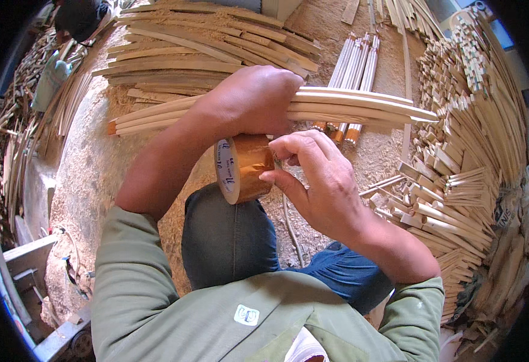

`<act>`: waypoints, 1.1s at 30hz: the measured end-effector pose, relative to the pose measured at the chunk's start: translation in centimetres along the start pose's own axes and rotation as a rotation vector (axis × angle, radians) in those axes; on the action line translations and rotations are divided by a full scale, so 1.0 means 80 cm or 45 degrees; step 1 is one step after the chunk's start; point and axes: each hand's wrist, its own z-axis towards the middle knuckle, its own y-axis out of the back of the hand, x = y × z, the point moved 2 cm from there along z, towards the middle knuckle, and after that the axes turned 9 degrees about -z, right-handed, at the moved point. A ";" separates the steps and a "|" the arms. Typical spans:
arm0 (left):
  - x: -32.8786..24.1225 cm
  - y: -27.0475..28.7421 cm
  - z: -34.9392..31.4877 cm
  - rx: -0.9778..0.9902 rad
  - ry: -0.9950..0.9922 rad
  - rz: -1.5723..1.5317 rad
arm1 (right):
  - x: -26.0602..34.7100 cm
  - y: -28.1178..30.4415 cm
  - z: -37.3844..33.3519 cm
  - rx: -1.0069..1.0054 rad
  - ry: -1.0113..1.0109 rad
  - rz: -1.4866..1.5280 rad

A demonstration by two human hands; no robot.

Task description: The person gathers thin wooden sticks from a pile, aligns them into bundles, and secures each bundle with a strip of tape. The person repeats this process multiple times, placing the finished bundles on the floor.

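Left hand (249, 99), in the upper middle of the frame, is clamped over a bundle (349, 105) of long pale wooden strips that runs across the picture from left to right. Right hand (322, 181), in the centre, pinches a brown tape roll (243, 168) with thumb and fingers closed on its edge; the roll sits just under the left hand, touching or almost touching the bundle. Behind, at the top, lies a big heap of flat slats (204, 48) on a floor of sawdust (89, 175), and at the right edge a large pile of short offcuts (470, 151) fills the frame. Near the top centre there are white sticks (355, 66) with orange ends. To do this step well, I think the left grip should stay tight so the strips do not slide apart, and the tape end should be pressed flat on the wood before pulling, with the roll kept close and square to the bundle so the band goes on without wrinkles.
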 end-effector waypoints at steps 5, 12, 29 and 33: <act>0.001 0.002 -0.005 -0.021 0.018 -0.006 | 0.005 0.000 -0.004 0.009 0.029 0.003; -0.002 0.001 -0.007 -0.052 -0.025 0.006 | 0.005 -0.003 -0.007 -0.015 0.023 -0.007; -0.009 -0.004 -0.005 -0.055 -0.087 -0.027 | 0.015 -0.007 -0.006 -0.061 0.083 -0.048; -0.012 -0.002 -0.005 -0.022 -0.054 -0.006 | 0.014 -0.011 -0.008 -0.025 0.060 -0.026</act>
